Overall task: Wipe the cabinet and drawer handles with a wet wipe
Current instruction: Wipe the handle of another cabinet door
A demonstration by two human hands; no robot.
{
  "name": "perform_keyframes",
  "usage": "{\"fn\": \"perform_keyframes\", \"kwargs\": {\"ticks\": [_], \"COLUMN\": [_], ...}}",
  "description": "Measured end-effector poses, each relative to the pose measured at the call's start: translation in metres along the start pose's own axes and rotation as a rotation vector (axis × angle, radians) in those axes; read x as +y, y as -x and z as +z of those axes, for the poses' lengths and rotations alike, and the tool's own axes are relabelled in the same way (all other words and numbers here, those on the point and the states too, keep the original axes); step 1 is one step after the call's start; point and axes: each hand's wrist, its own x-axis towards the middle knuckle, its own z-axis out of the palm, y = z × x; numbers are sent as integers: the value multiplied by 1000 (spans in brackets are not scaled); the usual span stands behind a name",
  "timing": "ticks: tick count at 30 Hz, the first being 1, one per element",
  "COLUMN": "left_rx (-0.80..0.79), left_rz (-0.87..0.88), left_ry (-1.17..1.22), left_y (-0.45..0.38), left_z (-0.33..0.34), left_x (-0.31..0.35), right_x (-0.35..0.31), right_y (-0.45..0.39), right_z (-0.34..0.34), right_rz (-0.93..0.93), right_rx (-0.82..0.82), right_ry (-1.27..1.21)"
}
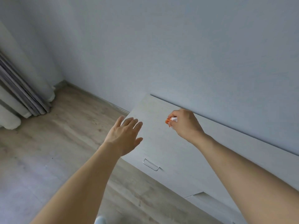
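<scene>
A low white cabinet [163, 143] stands against the wall. On its front, below its top edge, is a thin metal handle [151, 165]. My right hand [184, 123] hovers over the cabinet top and grips a small crumpled white and orange thing [169, 121], partly hidden in my fingers; whether it is a wipe or its wrapper I cannot tell. My left hand [125, 135] is spread flat with straight fingers over the cabinet's left corner, holding nothing.
Pale wooden floor [56, 143] lies to the left and below. Grey and white curtains [17, 97] hang at the far left. A plain grey wall [161, 46] rises behind the cabinet. A seam or open edge shows in the cabinet front [194, 195].
</scene>
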Motion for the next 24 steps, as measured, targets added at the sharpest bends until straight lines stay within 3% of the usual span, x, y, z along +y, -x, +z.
{"fn": "perform_keyframes", "kwargs": {"ticks": [10,15,20,24], "left_rx": [-31,-103,-85,35], "left_rz": [311,469,495,440], "left_ry": [-34,-53,-30,19], "left_y": [-64,-70,-79,-85], "left_z": [58,116,199,292], "left_x": [-79,-71,-37,-7], "right_x": [-15,0,49,107], "right_y": [-23,0,36,68], "right_z": [81,143,216,290], "right_rz": [324,461,528,553], "right_rx": [251,264,280,490], "right_ry": [-97,-150,-176,-231]}}
